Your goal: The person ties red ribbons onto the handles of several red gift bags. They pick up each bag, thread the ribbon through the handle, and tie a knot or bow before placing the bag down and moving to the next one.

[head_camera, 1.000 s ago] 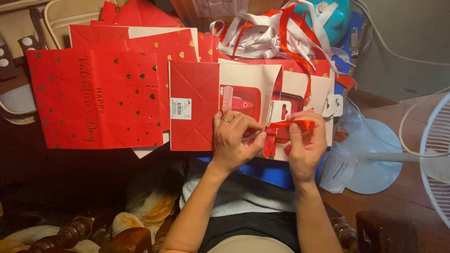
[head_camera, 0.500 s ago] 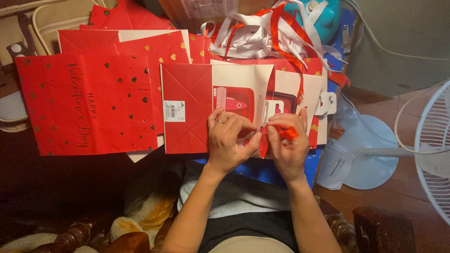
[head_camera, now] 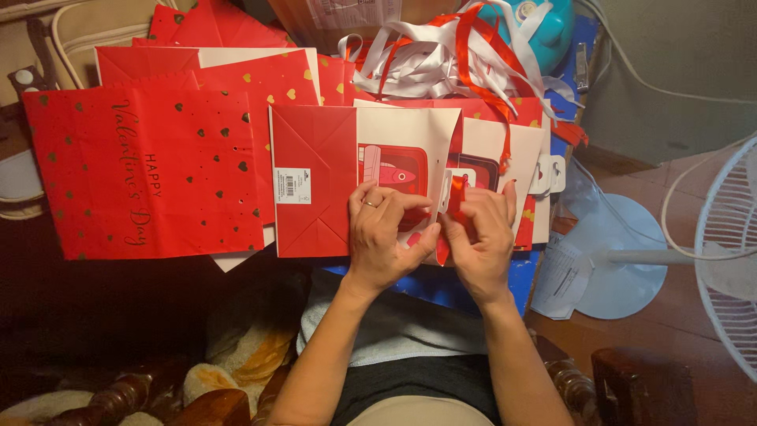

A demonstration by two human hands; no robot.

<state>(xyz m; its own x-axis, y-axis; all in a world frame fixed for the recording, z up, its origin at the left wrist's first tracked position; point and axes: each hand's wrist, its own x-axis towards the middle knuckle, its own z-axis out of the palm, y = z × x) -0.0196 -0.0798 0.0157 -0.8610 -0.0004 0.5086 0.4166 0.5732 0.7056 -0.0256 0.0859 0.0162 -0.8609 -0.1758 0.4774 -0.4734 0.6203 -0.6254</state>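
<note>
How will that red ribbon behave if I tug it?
The red ribbon looks thin and bends between both hands, so probably floppy and light. Its sheen suggests it may slip. The ribbon pile lies tangled, so snagging seems likely.

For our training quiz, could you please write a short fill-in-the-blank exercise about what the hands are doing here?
1. Both hands pinch a ribbon coloured ____.
2. The left hand wears a ____ on one finger.
3. The flat bag at far left is dotted with gold ____.
4. A standing ____ is on the floor at right.

Missing words: red; ring; hearts; fan
</note>
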